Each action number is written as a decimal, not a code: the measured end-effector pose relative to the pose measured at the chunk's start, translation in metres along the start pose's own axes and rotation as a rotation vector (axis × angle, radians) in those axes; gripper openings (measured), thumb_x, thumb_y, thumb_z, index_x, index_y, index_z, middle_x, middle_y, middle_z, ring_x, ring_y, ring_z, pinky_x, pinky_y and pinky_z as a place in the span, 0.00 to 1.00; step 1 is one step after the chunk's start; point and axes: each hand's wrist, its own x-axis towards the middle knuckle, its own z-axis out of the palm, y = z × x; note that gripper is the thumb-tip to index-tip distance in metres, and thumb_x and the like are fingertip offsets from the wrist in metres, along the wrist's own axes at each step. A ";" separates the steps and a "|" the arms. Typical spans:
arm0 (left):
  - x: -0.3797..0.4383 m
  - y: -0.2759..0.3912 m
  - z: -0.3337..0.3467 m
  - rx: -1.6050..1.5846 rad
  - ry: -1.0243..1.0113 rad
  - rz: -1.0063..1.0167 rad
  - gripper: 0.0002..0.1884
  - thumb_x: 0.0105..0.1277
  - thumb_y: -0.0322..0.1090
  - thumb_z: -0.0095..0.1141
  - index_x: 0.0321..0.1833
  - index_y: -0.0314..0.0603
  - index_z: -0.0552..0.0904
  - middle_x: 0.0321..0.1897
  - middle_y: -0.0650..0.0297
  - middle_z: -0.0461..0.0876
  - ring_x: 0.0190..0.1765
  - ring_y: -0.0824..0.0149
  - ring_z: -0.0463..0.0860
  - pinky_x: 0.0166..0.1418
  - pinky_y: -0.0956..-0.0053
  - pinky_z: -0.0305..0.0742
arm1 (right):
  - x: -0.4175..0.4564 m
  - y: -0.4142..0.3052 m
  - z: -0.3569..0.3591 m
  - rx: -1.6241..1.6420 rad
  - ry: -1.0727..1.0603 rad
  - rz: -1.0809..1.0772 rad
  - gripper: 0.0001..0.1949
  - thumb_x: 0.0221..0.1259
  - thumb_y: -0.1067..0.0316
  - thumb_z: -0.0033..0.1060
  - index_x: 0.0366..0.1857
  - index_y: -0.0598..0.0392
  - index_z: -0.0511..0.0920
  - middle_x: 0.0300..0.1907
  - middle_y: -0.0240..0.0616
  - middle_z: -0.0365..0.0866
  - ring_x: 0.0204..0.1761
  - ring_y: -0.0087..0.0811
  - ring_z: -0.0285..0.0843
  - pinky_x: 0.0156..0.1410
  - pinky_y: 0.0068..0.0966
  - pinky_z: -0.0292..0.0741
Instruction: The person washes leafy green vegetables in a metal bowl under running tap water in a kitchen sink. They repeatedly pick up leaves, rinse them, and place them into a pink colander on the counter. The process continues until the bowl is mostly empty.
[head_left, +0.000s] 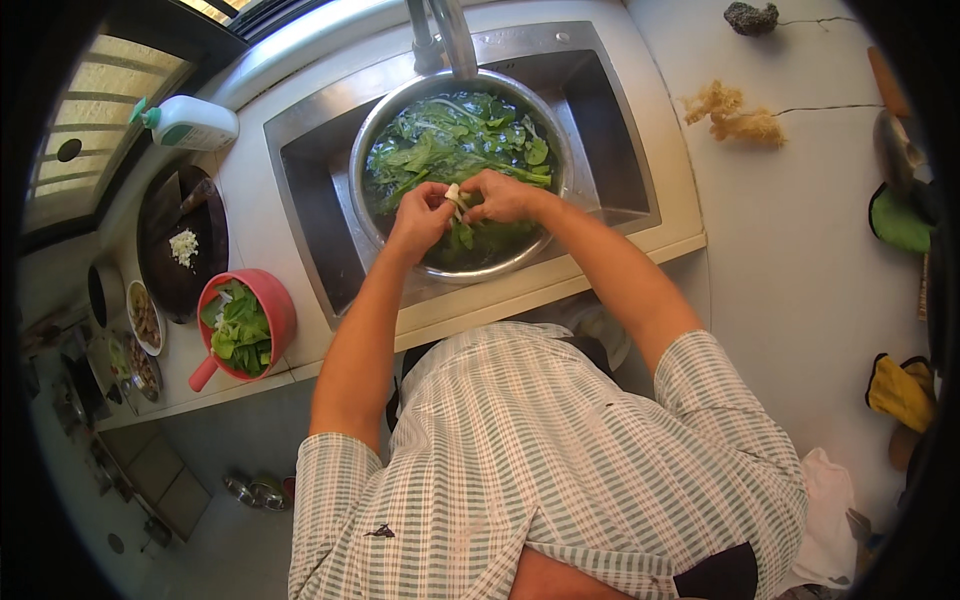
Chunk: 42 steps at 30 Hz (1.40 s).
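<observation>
Both hands meet over the near side of a large round metal basin (568, 176) set in the sink. My left hand (421, 223) pinches a small leafy green (461, 225) near its pale root end. From the other side, the fingers of my right hand (499, 196) grip the same plant by its stalk. Its leaves hang down towards the water. Loose leafy greens (442, 142) float in the basin, thickest in its far half. The faucet (454, 41) reaches over the basin's far rim; I cannot tell whether water runs from it.
Left of the metal sink (311, 225) stands a red handled pot (281, 315) holding cut greens. Behind it, a dark round chopping board (161, 281) bears a cleaver (176, 202) and chopped white bits (184, 247). A pump bottle (199, 124) stands by the window. Scrubbers (731, 112) hang at right.
</observation>
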 end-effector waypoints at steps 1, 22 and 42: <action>0.002 0.000 0.000 0.013 -0.001 0.069 0.14 0.66 0.26 0.59 0.54 0.34 0.80 0.42 0.64 0.85 0.40 0.74 0.82 0.42 0.78 0.76 | 0.002 0.007 0.002 0.077 0.013 0.007 0.15 0.54 0.68 0.72 0.45 0.60 0.85 0.34 0.36 0.86 0.36 0.25 0.79 0.44 0.27 0.76; 0.025 -0.024 -0.009 0.229 -0.046 0.130 0.08 0.65 0.29 0.64 0.41 0.32 0.82 0.30 0.66 0.83 0.31 0.75 0.77 0.35 0.78 0.71 | 0.002 0.022 0.026 -0.375 0.303 -0.150 0.10 0.55 0.62 0.60 0.35 0.56 0.80 0.33 0.53 0.84 0.40 0.58 0.82 0.46 0.51 0.76; 0.000 0.047 -0.015 0.278 0.150 0.368 0.13 0.63 0.21 0.52 0.49 0.34 0.84 0.33 0.57 0.86 0.35 0.68 0.83 0.42 0.72 0.77 | -0.037 -0.036 -0.020 0.429 0.392 -0.100 0.09 0.79 0.63 0.49 0.46 0.57 0.74 0.27 0.31 0.77 0.30 0.20 0.75 0.35 0.21 0.73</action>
